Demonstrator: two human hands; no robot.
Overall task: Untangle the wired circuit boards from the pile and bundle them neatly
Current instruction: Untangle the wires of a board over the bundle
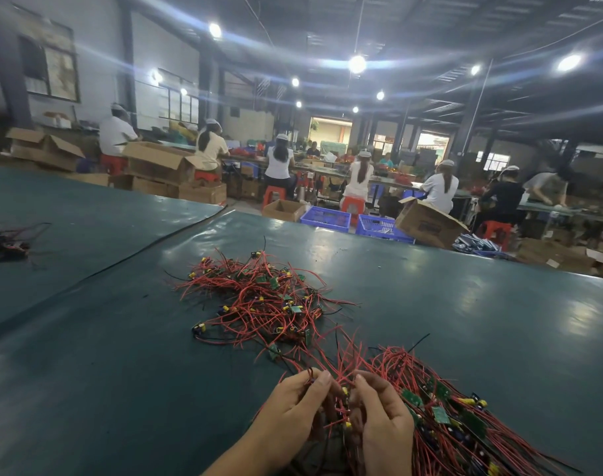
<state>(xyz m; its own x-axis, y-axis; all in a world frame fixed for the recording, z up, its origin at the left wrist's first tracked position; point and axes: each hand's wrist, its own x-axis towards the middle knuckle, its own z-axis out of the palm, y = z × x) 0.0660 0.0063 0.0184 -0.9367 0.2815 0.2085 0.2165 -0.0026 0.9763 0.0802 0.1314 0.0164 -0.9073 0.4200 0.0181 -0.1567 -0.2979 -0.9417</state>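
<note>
Red wires [341, 374], pinched between my curled left hand [295, 403] and right hand [382, 417] at the table's [121, 372] near edge; tugging may tighten the pile's [259, 300] tangles or tear leads off.

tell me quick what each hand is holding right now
Left hand: closed, pinching the red wires.
Right hand: closed, fingers curled round the same red wires.

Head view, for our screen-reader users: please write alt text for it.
The left hand and right hand grip red-wired circuit boards low over a green table. A roughly aligned bundle fans out to their right; the tangled pile lies farther out. Behind, capped workers sit among cardboard boxes.
</note>
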